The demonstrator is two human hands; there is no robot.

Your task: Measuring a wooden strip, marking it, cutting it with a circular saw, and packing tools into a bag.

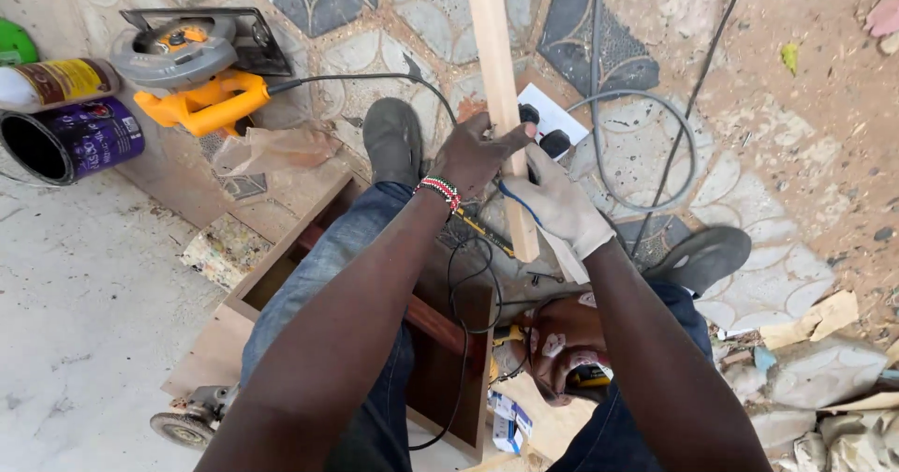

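Patterned stone floor (768, 275) outdoors, brown box frame (440, 341) near centre under the legs, long wood strip (498, 79) upright at centre, orange saw (192, 74) far left, left hand (473, 154) and gloved right hand (562, 205) both gripping the strip

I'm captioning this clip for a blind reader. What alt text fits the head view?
Seen from above, a person's bare left hand and gloved right hand hold a pale wooden strip upright over a paved floor. An orange circular saw, paint cans and cables lie around.
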